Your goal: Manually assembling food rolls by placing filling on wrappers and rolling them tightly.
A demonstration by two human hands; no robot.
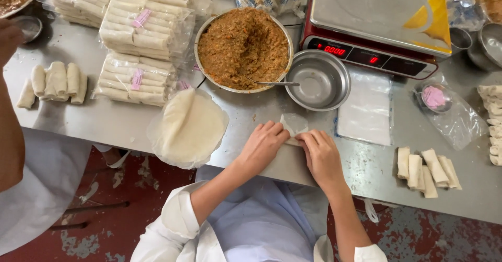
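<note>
Grip: our left hand [262, 146] and right hand [320, 156] lie side by side, fingers curled down and pressed onto a thin wrapper [293, 128] that we pinch between fingertips and table; its far flap sticks up past our fingers.
Wrapper: it sits on the near edge of the steel table [366, 168], straight in front of our body, between both hands. We cannot tell what is inside it.
Near left: a stack of round pale wrappers [189, 127] hangs partly over the table edge, just beside our left hand.
Near right: a small heap of finished rolls [428, 169] lies well apart from our right hand.
Ahead: an empty steel bowl [317, 80] stands just beyond the wrapper; a spoon [272, 83] bridges it and the wide pan of brown filling [243, 46] next to it.
Farther: a red scale [374, 24] with a steel platform stands to the right of the pan; bagged packs of rolls [140, 47] are piled to the left, with loose rolls [55, 81] further left.
Surface: we see brushed metal, scuffed and dusted with pale specks, with a flat clear bag [366, 110] lying on it.
Room: the floor [125, 220] below is worn red paint with grey patches showing through.
Others: another person's arm [10, 136] and white garment fill the left edge.
</note>
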